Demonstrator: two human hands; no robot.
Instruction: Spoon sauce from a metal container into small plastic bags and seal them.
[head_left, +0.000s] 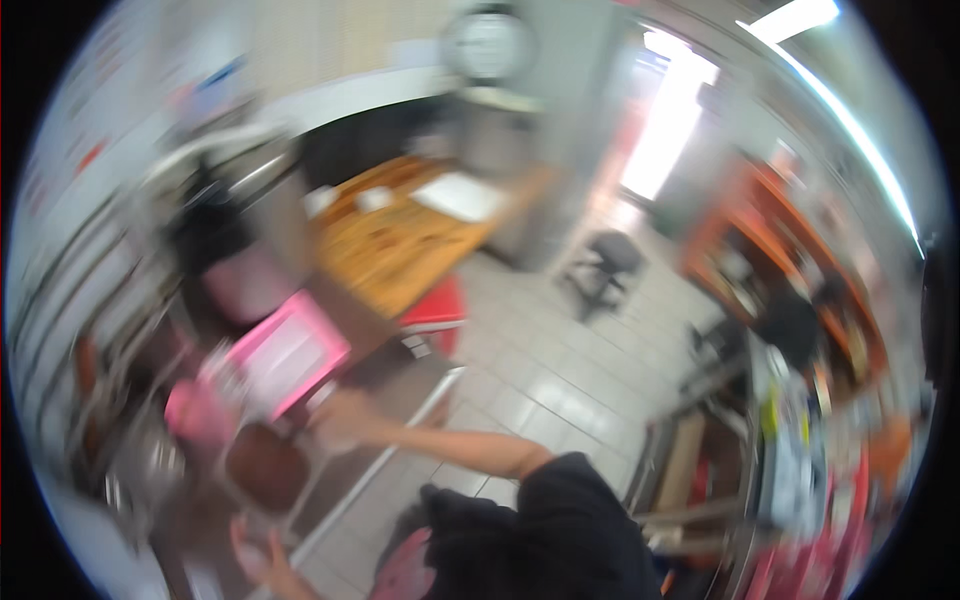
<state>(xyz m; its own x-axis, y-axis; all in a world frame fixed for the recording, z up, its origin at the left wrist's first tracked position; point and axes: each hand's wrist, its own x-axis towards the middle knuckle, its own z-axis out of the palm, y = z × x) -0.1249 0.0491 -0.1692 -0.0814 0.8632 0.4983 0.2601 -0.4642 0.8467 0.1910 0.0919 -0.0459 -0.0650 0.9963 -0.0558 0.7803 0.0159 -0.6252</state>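
My right hand (341, 420) reaches over the dark countertop (390, 375); it is blurred, and a pale thing shows by its fingertips, so its grip is unclear. Close beside it lie a pink-rimmed tray (285, 360) with white inside and a square container (268, 466) with reddish-brown contents. My left hand (259, 559), at the bottom, is held near that container with its fingers apart and nothing seen in it. A round pink object (199, 411) stands left of the container.
A wooden board (405, 240) holds a white sheet (459, 196) and small white items. A red stool (435, 311) is under its edge. Wire racks (75, 277) line the left. A black office chair (604, 266) stands on the tiled floor, an orange shelf (787, 262) and a cart (697, 465) to the right.
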